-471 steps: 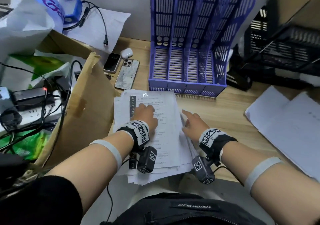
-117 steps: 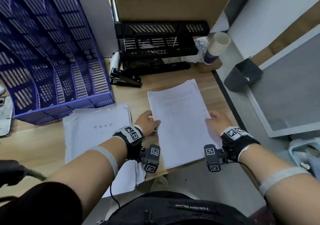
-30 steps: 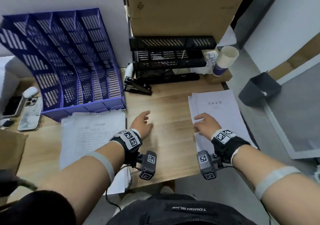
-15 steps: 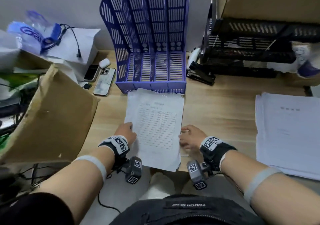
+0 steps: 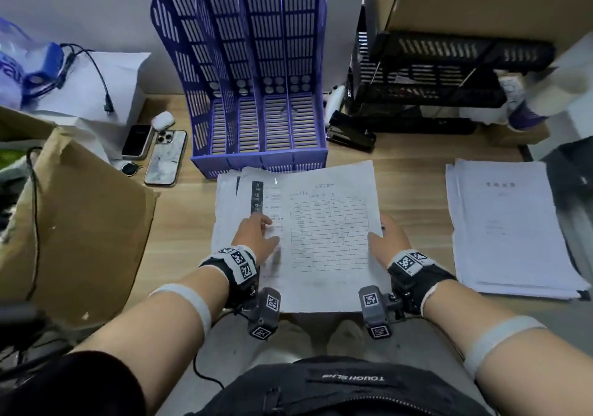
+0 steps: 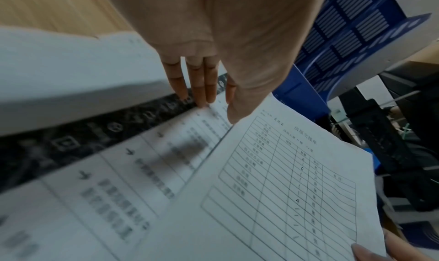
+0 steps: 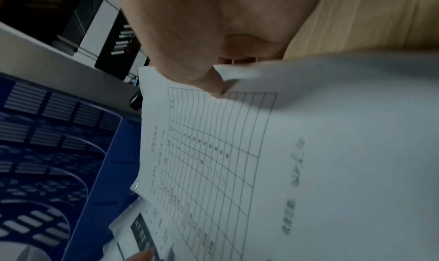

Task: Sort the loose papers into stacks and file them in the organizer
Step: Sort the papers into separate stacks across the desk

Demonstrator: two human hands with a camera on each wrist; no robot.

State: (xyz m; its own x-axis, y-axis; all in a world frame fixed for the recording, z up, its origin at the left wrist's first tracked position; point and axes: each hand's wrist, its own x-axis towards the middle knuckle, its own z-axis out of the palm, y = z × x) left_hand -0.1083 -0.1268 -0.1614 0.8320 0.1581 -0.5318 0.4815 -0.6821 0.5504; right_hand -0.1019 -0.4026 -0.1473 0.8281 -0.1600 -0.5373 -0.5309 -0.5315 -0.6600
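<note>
A blue slotted organizer [image 5: 256,79] stands at the back of the wooden desk, its slots bare. In front of it lies a paper stack [image 5: 227,210] whose uppermost page has a black strip [image 6: 95,139]. My left hand [image 5: 261,233] lies flat on that page, fingers [image 6: 197,85] straight. My right hand [image 5: 382,236] pinches the right edge of a table-printed sheet [image 5: 327,233], thumb [image 7: 213,85] on top, and holds it slightly raised over the stack. A second, squared paper stack [image 5: 507,229] sits at the right.
A cardboard box [image 5: 80,223] crowds the left side. Two phones [image 5: 165,156] and an earbud case lie left of the organizer. A black stapler [image 5: 349,133] and a black tray rack [image 5: 433,79] stand to its right. The desk's front edge runs under my wrists.
The table sheet has come up off the stack and shifted right in my right hand, uncovering the black-strip page. My left hand moved from the stack's edge onto that page.
</note>
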